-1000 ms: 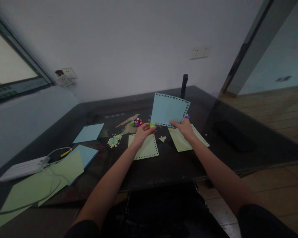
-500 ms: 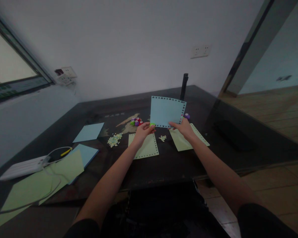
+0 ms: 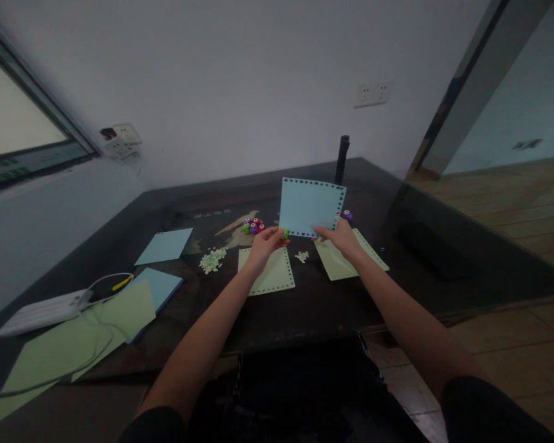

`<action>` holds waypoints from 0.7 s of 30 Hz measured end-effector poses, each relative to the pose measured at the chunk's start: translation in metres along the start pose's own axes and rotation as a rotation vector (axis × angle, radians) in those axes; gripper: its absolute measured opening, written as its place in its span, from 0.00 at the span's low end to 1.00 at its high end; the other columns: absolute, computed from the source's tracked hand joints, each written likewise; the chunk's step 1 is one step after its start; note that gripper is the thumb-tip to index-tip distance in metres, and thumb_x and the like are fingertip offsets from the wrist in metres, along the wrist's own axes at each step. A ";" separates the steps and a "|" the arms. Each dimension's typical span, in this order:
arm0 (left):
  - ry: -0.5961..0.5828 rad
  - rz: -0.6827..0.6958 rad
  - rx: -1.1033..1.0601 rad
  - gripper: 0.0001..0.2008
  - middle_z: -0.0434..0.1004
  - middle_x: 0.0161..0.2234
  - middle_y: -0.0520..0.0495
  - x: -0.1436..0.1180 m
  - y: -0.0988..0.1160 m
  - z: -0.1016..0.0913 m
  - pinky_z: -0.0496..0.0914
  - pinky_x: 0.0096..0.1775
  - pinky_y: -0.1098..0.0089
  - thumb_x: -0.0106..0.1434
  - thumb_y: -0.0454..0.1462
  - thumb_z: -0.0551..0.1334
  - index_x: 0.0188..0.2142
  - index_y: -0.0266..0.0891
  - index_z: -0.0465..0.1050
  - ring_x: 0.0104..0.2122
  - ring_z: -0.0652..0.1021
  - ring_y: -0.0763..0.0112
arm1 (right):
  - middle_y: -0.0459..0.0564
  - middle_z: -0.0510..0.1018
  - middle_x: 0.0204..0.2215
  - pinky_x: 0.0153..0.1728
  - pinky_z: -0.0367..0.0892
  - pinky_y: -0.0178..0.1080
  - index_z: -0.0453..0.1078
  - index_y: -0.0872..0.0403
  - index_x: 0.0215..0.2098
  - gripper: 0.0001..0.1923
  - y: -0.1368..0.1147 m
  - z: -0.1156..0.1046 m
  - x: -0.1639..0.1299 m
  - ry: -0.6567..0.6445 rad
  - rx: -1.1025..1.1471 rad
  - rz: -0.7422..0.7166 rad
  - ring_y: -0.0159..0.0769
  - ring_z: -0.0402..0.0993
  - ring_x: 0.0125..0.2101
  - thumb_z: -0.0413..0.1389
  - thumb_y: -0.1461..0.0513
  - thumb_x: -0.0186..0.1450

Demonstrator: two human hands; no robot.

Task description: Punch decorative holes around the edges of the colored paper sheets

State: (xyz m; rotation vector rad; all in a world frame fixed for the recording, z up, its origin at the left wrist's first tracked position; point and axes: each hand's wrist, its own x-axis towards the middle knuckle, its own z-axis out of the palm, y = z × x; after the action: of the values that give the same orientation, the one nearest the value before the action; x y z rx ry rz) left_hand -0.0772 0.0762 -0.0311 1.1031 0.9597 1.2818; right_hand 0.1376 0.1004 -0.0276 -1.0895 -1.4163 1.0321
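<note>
Head view, dim room, dark glossy table [image 3: 305, 320] set against a white wall.

Blue sheet [image 3: 310, 206]: pale blue square of paper, raised upright above the table's middle, near square-on to the camera, border punched with small heart-shaped holes along all visible edges. Lower right corner pinched by right hand [image 3: 342, 239], fingers closed on the paper. Lower left edge met by left hand [image 3: 264, 243], closed around a small green punch [image 3: 284, 233] seated at the sheet's bottom edge.

Beneath the hands: two pale green sheets, one [image 3: 268, 272] with punched border under the left hand, one [image 3: 351, 257] under the right. Small heap of punched scraps [image 3: 301, 256] between them; larger heap [image 3: 212, 260] further left. Cluster of little punches, purple, red and green [image 3: 253, 226], just behind the left hand; single purple punch [image 3: 347, 215] beside the sheet's right edge.

Far left: two plain blue sheets [image 3: 165, 245], large green sheet [image 3: 83, 335], white power strip [image 3: 41, 311] with cable.

Writing: pale characters on the table top [image 3: 212, 214], too small to read. No brand legible.

Against one second ago: blue sheet then tilted clockwise, now squared up; hands in nearly the same place.
</note>
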 end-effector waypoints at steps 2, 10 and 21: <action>-0.002 0.005 -0.001 0.15 0.77 0.31 0.45 -0.001 0.000 0.001 0.71 0.38 0.69 0.52 0.41 0.68 0.36 0.33 0.73 0.28 0.78 0.73 | 0.53 0.79 0.24 0.22 0.67 0.36 0.71 0.59 0.32 0.15 0.000 0.000 0.000 -0.005 0.004 0.016 0.36 0.75 0.22 0.62 0.57 0.50; -0.005 0.005 0.023 0.16 0.78 0.31 0.44 0.001 -0.001 -0.001 0.72 0.37 0.68 0.51 0.40 0.68 0.37 0.33 0.74 0.28 0.77 0.73 | 0.53 0.79 0.25 0.22 0.67 0.36 0.71 0.59 0.33 0.16 0.002 0.000 0.000 -0.013 0.009 0.028 0.37 0.75 0.22 0.62 0.57 0.50; -0.006 0.015 0.055 0.15 0.78 0.31 0.44 0.002 -0.004 -0.003 0.72 0.38 0.68 0.51 0.41 0.68 0.37 0.34 0.74 0.28 0.77 0.73 | 0.52 0.79 0.26 0.22 0.67 0.36 0.70 0.58 0.34 0.17 0.001 0.001 -0.001 -0.004 0.037 0.023 0.37 0.75 0.22 0.63 0.58 0.48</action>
State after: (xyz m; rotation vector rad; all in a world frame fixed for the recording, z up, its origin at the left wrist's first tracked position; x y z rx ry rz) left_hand -0.0791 0.0791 -0.0361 1.1578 0.9889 1.2699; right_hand 0.1369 0.0996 -0.0285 -1.0796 -1.3855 1.0743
